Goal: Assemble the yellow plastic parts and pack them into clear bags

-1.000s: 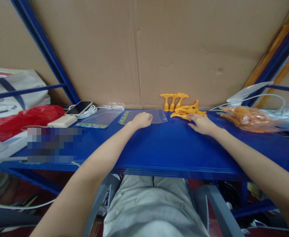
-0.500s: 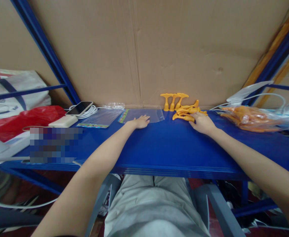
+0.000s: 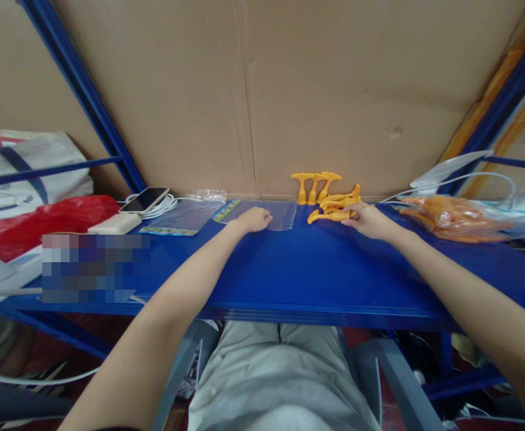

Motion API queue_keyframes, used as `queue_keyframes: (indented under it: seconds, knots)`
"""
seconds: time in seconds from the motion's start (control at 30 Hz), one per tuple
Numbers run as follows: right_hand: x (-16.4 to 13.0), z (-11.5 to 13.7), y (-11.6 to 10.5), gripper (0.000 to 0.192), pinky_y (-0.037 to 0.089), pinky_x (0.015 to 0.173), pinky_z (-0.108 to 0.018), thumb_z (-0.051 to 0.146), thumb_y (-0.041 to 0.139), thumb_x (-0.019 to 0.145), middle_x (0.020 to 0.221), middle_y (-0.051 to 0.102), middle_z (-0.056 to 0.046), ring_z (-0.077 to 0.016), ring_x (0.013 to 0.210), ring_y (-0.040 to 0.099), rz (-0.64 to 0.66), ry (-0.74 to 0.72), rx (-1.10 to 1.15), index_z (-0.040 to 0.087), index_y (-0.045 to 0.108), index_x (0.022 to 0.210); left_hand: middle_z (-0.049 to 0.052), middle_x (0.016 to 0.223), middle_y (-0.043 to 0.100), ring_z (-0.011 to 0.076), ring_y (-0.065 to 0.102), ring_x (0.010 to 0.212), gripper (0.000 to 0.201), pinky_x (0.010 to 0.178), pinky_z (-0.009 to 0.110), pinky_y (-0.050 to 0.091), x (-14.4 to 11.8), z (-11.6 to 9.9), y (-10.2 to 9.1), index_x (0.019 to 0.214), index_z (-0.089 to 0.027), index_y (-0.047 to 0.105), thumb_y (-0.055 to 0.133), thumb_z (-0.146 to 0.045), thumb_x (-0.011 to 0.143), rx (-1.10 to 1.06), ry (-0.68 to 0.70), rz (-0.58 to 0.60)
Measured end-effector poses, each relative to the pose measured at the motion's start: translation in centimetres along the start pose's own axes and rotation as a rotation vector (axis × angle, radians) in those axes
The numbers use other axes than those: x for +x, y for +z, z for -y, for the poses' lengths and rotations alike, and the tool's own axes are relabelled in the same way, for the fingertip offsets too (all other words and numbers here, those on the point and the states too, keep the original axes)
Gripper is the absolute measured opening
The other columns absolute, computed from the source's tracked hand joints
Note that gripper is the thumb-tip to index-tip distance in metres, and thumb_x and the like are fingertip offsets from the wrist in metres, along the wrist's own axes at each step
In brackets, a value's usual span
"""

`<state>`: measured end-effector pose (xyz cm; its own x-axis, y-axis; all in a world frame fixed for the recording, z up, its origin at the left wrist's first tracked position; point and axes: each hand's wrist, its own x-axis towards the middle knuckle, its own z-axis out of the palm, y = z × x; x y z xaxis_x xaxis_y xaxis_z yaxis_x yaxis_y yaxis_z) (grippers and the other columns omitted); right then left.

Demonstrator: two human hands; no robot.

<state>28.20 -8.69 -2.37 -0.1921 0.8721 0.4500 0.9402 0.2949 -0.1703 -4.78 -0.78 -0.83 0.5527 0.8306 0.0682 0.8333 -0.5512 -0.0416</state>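
My left hand rests on a clear plastic bag with a colourful printed header, its fingers curled in and pressed together at the bag. Toward the right, my right hand is closed with thumb and fingers on the end of a yellow plastic toy hammer lying on the table. Behind that one, several more yellow toy hammers lie in a loose pile, partly covered by one another and by my fingers. Three similar yellow toy hammers stand upright, heads up, against the cardboard.
Another clear header bag lies left on the blue table. A phone sits on coiled white cable near a white block and a red bag. At right lies a clear bag of orange pieces. Cardboard backs the table.
My left hand's fingers have curled in from lying flat, and the bag has shifted slightly toward me. My right hand has closed on the front toy hammer, which moved slightly left.
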Motion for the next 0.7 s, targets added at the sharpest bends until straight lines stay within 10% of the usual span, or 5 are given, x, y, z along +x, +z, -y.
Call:
queue_keyframes:
  seconds: [0.17,0.47,0.7]
  knots:
    - [0.4,0.3,-0.8,0.031,0.057,0.083,-0.042,0.029,0.069,0.081,0.108,0.072,-0.014,-0.0261,0.088,0.070,-0.110,-0.015,0.140,0.016,0.072,0.109,0.015,0.108,0.075,0.0259,0.069,0.103,0.042,0.085,0.030,0.052,0.7,-2.4,-0.8,0.102,-0.010,0.075,0.042,-0.036,0.098,0.044,0.001,-0.114]
    - [2.4,2.0,-0.5,0.030,0.057,0.077,-0.038,0.028,0.073,0.080,0.104,0.071,-0.011,-0.0210,0.077,0.069,-0.101,-0.070,0.175,0.018,0.073,0.108,0.018,0.120,0.071,0.0277,0.067,0.113,0.039,0.084,0.028,0.052,1.3,-5.2,-1.9,0.116,-0.011,0.071,0.050,-0.031,0.091,0.126,-0.015,0.109]
    - [3.5,3.6,0.2,0.028,0.056,0.080,-0.038,0.023,0.073,0.078,0.101,0.071,-0.011,-0.0236,0.084,0.069,-0.021,-0.053,0.188,0.016,0.073,0.105,0.016,0.110,0.074,0.0284,0.069,0.107,0.042,0.083,0.029,0.053,0.4,-5.2,-2.5,0.109,-0.013,0.073,0.046,-0.041,0.094,0.136,0.022,-0.053]
